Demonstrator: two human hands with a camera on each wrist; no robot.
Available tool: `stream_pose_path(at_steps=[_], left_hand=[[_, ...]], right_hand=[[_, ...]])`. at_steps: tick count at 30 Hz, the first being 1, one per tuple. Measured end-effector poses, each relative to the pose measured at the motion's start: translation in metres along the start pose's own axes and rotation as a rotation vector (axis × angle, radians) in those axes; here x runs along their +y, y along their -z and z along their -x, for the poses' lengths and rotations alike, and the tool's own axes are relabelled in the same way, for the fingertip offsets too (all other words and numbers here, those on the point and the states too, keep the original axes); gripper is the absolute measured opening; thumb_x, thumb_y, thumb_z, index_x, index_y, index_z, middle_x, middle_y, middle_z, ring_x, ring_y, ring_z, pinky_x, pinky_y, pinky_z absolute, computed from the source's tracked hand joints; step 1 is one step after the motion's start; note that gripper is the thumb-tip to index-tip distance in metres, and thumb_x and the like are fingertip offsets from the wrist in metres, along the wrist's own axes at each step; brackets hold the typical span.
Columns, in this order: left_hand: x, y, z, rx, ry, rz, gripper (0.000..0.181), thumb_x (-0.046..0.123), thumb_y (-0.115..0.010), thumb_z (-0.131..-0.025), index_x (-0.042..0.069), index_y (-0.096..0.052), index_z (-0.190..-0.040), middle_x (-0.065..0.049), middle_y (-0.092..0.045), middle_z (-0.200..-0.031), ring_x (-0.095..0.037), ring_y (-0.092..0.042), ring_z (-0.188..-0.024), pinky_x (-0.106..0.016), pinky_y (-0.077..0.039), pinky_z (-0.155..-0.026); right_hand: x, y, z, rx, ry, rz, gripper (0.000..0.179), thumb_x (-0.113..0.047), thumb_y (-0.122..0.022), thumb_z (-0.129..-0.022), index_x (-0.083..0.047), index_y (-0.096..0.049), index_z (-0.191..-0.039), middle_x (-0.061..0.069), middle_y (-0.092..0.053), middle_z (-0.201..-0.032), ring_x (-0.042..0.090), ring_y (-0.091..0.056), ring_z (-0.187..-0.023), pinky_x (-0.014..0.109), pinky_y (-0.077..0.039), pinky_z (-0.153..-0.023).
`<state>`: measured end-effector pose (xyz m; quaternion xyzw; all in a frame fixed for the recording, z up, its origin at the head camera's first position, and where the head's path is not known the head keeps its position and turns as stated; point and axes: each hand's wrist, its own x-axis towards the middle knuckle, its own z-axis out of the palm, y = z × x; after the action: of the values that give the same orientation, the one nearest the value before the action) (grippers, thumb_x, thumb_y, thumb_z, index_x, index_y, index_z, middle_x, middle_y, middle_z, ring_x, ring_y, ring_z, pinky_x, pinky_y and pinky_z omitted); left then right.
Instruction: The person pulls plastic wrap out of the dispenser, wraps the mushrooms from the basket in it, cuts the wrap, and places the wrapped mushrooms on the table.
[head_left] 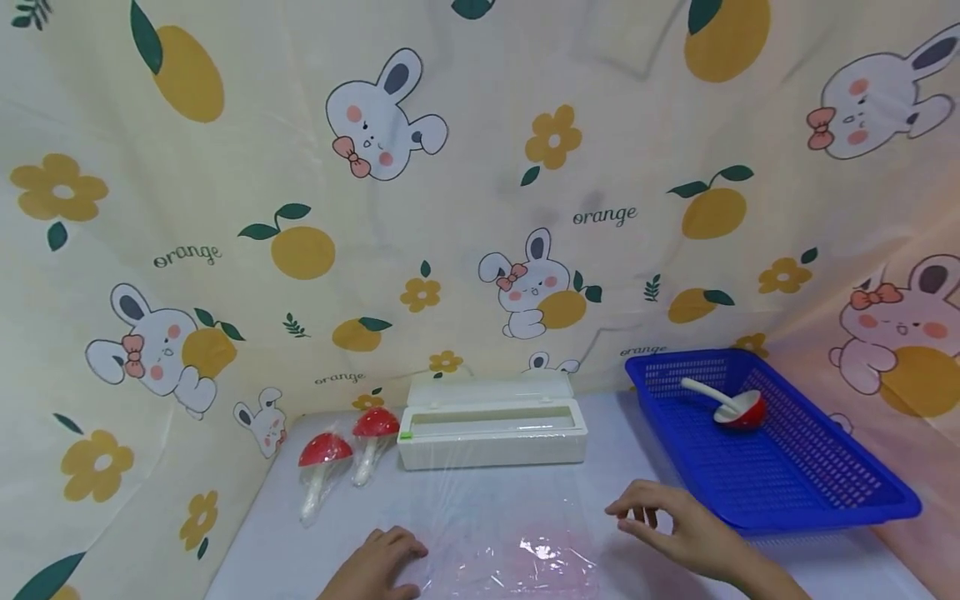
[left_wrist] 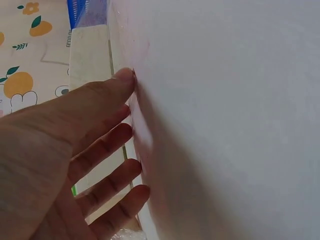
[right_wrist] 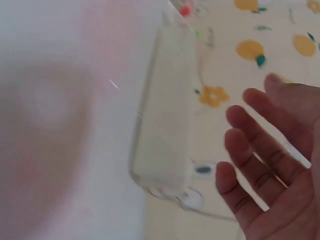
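Observation:
A sheet of clear plastic wrap (head_left: pixel 510 542) runs from the white wrap dispenser box (head_left: pixel 491 450) toward the front of the table. At the sheet's left edge, my left hand (head_left: pixel 378 567) rests with its fingertips touching the tabletop or the film. The left wrist view shows that hand's thumb and fingers (left_wrist: pixel 115 172) spread, with nothing gripped. My right hand (head_left: pixel 675 525) hovers to the right of the sheet, its fingers loosely bent and holding nothing. In the right wrist view its fingers (right_wrist: pixel 272 150) are apart from the dispenser box (right_wrist: pixel 167 110).
Two red-capped, white-handled mushroom-shaped ladles (head_left: pixel 324 450) in clear wrapping lie left of the dispenser. A blue plastic basket (head_left: pixel 765 467) at the right holds another red-and-white ladle (head_left: pixel 738 408). A patterned cloth (head_left: pixel 465 192) hangs behind the table.

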<state>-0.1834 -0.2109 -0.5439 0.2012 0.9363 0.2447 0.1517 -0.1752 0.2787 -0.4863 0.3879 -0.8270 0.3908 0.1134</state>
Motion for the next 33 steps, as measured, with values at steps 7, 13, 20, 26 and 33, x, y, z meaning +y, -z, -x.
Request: stream_pose_path(at_steps=[7, 13, 20, 26, 33], left_hand=[[-0.005, -0.003, -0.001, 0.008, -0.066, -0.016, 0.035, 0.038, -0.085, -0.091, 0.025, -0.073, -0.121, 0.010, -0.066, -0.116, -0.010, -0.055, -0.102, -0.041, -0.057, -0.097], [-0.005, -0.003, -0.001, 0.019, -0.068, -0.033, 0.036, 0.043, -0.083, -0.092, 0.027, -0.072, -0.122, 0.011, -0.066, -0.117, -0.010, -0.056, -0.101, -0.042, -0.058, -0.098], [-0.003, 0.001, 0.000, 0.009, -0.072, -0.031, 0.035, 0.041, -0.081, -0.094, 0.023, -0.073, -0.122, 0.009, -0.066, -0.117, -0.010, -0.056, -0.102, -0.040, -0.057, -0.098], [-0.003, 0.002, -0.001, 0.019, -0.077, -0.031, 0.035, 0.039, -0.083, -0.092, 0.024, -0.073, -0.122, 0.011, -0.067, -0.117, -0.008, -0.056, -0.101, -0.038, -0.057, -0.098], [-0.006, -0.002, -0.002, 0.035, -0.109, -0.054, 0.036, 0.045, -0.079, -0.094, 0.024, -0.072, -0.123, 0.011, -0.066, -0.117, -0.009, -0.057, -0.103, -0.036, -0.056, -0.096]], right_hand=[[0.009, 0.058, -0.011, 0.198, -0.085, 0.226, 0.042, 0.001, -0.084, -0.090, -0.022, -0.075, -0.124, -0.010, -0.071, -0.097, 0.003, -0.059, -0.082, 0.019, -0.050, -0.069], [0.040, 0.104, -0.013, 0.245, -0.257, 0.341, 0.048, -0.012, -0.087, -0.091, -0.011, -0.070, -0.136, 0.004, -0.074, -0.111, 0.003, -0.059, -0.096, 0.014, -0.050, -0.079], [0.078, 0.140, -0.009, 0.173, -0.438, 0.366, 0.055, -0.027, -0.085, -0.095, -0.003, -0.064, -0.140, 0.021, -0.066, -0.121, 0.028, -0.063, -0.102, 0.028, -0.054, -0.072], [0.095, 0.161, -0.010, 0.084, -0.533, 0.376, 0.066, -0.034, -0.082, -0.098, 0.004, -0.056, -0.145, 0.030, -0.059, -0.127, 0.044, -0.061, -0.105, 0.050, -0.057, -0.077], [0.122, 0.177, -0.012, 0.047, -0.587, 0.415, 0.079, -0.032, -0.084, -0.095, 0.019, -0.047, -0.144, 0.048, -0.052, -0.134, 0.058, -0.058, -0.110, 0.068, -0.053, -0.085]])
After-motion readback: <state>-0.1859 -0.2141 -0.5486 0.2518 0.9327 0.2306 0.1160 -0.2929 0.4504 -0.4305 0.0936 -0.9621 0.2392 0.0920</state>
